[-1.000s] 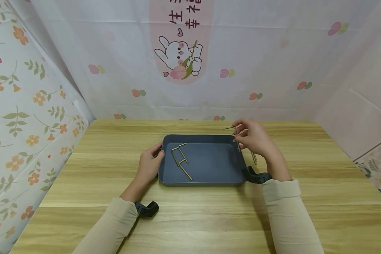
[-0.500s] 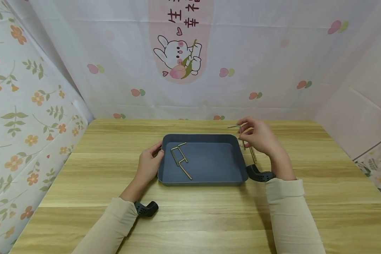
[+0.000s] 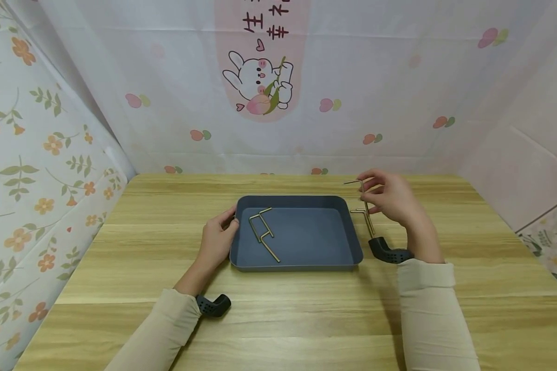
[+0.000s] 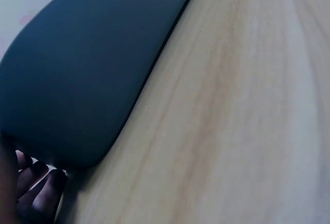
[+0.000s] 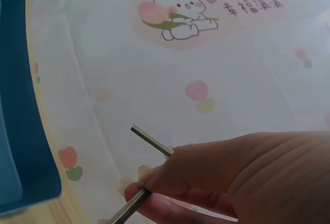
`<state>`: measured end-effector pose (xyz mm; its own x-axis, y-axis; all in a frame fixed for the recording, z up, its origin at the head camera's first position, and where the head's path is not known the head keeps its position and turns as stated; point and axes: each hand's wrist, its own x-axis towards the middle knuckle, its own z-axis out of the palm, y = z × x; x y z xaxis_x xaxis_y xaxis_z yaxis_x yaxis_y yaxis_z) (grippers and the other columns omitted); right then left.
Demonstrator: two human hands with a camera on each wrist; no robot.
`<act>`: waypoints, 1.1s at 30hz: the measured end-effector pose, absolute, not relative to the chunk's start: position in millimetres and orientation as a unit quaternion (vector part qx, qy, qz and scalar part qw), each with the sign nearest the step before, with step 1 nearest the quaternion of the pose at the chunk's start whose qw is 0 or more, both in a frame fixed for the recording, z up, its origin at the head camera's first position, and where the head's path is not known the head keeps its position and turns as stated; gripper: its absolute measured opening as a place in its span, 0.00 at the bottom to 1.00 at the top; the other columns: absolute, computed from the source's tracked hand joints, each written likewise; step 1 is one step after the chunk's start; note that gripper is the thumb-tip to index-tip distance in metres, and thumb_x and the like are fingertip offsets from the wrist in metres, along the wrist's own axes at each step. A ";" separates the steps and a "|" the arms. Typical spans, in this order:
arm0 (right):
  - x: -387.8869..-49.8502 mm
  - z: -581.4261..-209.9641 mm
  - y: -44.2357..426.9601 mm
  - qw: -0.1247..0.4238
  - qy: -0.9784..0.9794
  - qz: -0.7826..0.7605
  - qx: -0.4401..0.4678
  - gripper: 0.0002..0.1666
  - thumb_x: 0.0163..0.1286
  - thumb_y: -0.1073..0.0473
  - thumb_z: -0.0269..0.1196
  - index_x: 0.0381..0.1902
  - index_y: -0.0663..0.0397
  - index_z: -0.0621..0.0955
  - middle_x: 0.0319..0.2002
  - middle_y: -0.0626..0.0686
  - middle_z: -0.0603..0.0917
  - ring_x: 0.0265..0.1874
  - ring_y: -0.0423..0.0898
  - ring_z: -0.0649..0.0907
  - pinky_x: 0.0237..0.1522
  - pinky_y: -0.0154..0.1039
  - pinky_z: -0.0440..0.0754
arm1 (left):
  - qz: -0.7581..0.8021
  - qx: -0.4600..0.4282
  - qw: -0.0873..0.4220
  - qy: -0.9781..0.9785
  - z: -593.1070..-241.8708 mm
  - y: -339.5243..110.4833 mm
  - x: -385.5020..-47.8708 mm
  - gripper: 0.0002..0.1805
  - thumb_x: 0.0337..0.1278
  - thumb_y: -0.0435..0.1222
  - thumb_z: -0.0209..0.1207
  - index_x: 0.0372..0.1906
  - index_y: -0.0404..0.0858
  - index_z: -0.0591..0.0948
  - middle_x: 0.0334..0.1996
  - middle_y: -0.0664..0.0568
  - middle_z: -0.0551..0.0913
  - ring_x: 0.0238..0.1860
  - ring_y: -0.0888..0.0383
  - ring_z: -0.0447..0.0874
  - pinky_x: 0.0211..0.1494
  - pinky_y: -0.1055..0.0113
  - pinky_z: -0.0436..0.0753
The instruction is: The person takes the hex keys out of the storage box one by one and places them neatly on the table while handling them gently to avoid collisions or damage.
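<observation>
My left hand (image 3: 215,239) grips the left wall of the grey-blue tray (image 3: 311,234), thumb at the rim. Its fingers show beside the dark tray (image 4: 87,74) at the lower left in the left wrist view. Several bent brass-coloured rods (image 3: 271,250) lie at the tray's left. Just right of the tray, my right hand (image 3: 394,198) pinches another bent rod (image 3: 365,198) between thumb and fingers, its short arm pointing left. The right wrist view shows both ends of this rod (image 5: 152,140) sticking out. More such rods (image 3: 370,225) lie on the table below that hand.
The tray stands on a wood-grain table (image 3: 283,314). Behind it hangs a pale printed cloth (image 3: 376,77), and a floral cloth (image 3: 42,175) borders the left. A black wrist mount (image 3: 390,252) hangs by the right sleeve, close to the loose rods.
My right hand has moved right with the pinched rod, from over the tray's right rim to beside the tray. The rods on the table show more fully. My left hand stays at the tray.
</observation>
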<state>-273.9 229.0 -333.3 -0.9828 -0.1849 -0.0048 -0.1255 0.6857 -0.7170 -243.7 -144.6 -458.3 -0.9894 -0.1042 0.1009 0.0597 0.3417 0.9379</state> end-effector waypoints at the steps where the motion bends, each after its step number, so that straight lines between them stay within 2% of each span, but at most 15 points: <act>1: -273.7 -333.1 230.1 0.039 0.917 -0.387 -0.084 0.24 0.72 0.64 0.61 0.65 0.56 0.75 0.52 0.63 0.80 0.48 0.55 0.86 0.35 0.40 0.89 | -0.575 0.014 0.071 -0.815 -458.4 -144.8 -243.6 0.24 0.71 0.34 0.53 0.69 0.37 0.75 0.66 0.44 0.80 0.67 0.51 0.79 0.66 0.54 0.79; 8: -273.3 -332.0 238.4 0.048 0.918 -0.386 -0.080 0.27 0.73 0.63 0.61 0.69 0.56 0.72 0.54 0.64 0.78 0.50 0.56 0.85 0.35 0.39 0.88 | -0.574 0.013 0.071 -0.816 -459.3 -145.5 -243.7 0.24 0.71 0.35 0.53 0.70 0.38 0.75 0.66 0.44 0.80 0.66 0.51 0.79 0.65 0.56 0.80; 16: -271.6 -333.1 246.4 0.055 0.921 -0.378 -0.074 0.27 0.75 0.62 0.59 0.69 0.58 0.71 0.54 0.64 0.77 0.52 0.59 0.84 0.36 0.40 0.89 | -0.571 0.013 0.072 -0.817 -458.8 -145.5 -243.6 0.24 0.71 0.35 0.54 0.70 0.37 0.75 0.65 0.44 0.81 0.66 0.52 0.80 0.63 0.58 0.81; 33: -277.1 -342.8 255.5 0.070 0.929 -0.358 -0.056 0.25 0.76 0.64 0.56 0.69 0.61 0.71 0.56 0.68 0.77 0.54 0.64 0.82 0.34 0.39 0.87 | -0.572 0.007 0.075 -0.817 -458.4 -145.3 -242.8 0.24 0.71 0.34 0.53 0.70 0.35 0.74 0.67 0.42 0.78 0.68 0.50 0.77 0.68 0.54 0.78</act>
